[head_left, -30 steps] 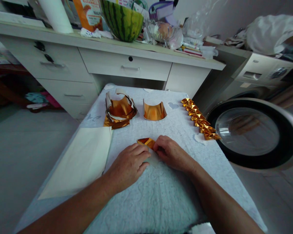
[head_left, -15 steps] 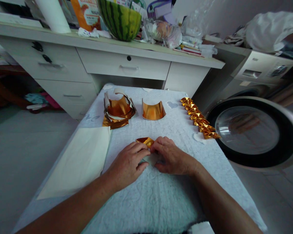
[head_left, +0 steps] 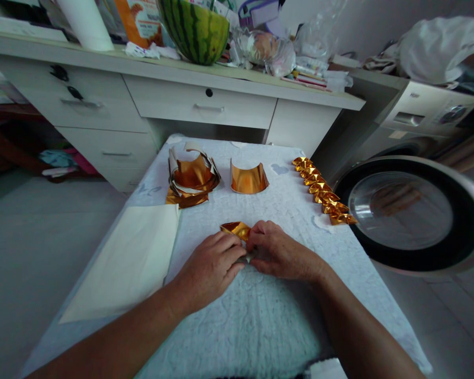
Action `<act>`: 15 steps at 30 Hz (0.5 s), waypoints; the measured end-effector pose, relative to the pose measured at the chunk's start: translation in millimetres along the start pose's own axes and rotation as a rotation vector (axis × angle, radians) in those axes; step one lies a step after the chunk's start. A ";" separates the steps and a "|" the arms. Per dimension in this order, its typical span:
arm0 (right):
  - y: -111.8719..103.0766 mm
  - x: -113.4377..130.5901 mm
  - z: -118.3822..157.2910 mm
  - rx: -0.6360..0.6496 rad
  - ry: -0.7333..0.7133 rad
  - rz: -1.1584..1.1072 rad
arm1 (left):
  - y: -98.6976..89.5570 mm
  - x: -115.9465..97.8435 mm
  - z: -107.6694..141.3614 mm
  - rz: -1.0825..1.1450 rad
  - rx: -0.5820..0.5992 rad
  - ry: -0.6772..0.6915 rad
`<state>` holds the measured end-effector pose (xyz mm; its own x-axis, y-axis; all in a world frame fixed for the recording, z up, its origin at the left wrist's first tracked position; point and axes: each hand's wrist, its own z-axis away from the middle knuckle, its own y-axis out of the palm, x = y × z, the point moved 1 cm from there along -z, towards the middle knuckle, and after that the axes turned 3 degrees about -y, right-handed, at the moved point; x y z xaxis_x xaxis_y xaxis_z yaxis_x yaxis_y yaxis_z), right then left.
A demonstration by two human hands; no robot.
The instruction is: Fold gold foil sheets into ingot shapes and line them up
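Observation:
A small piece of gold foil paper (head_left: 237, 229) lies on the cloth-covered table, partly folded, its pale underside showing between my hands. My left hand (head_left: 211, 266) is closed on its left and near side, fingers pressed together. From the right, my right hand (head_left: 280, 251) pinches the same piece with thumb and fingers. Beyond them stands a curved gold sheet (head_left: 248, 179). To its left is a pile of curled gold sheets (head_left: 191, 176). A row of folded gold pieces (head_left: 319, 190) runs along the table's right side.
A pale paper sheet (head_left: 122, 258) lies on the table's left side. Behind stands a white desk (head_left: 205, 108) with a cut watermelon (head_left: 195, 31) on top. At right, a washing machine's round door (head_left: 406, 213) hangs open beside the table.
My thumbs have moved in toward the fingers, and the near, pale part of the foil piece now shows less between my hands. The other objects rest in place.

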<state>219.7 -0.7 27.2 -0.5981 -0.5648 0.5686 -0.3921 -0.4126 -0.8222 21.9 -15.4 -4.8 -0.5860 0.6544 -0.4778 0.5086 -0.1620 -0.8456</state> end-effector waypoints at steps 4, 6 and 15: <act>0.3 -0.3 0.7 0.004 0.003 -0.013 | 2.3 -2.3 -1.1 -0.065 -0.005 -0.016; 0.2 -0.2 0.7 0.007 0.008 -0.010 | 2.4 -4.1 -2.2 -0.082 -0.005 -0.018; 2.4 -7.6 -0.5 -0.034 -0.004 -0.068 | 1.3 -6.1 -3.4 0.078 -0.055 -0.113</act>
<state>223.0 3.0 20.9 -0.5663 -0.5394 0.6231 -0.4550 -0.4258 -0.7821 28.3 -17.2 -2.2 -0.6092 0.5534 -0.5680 0.5873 -0.1665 -0.7920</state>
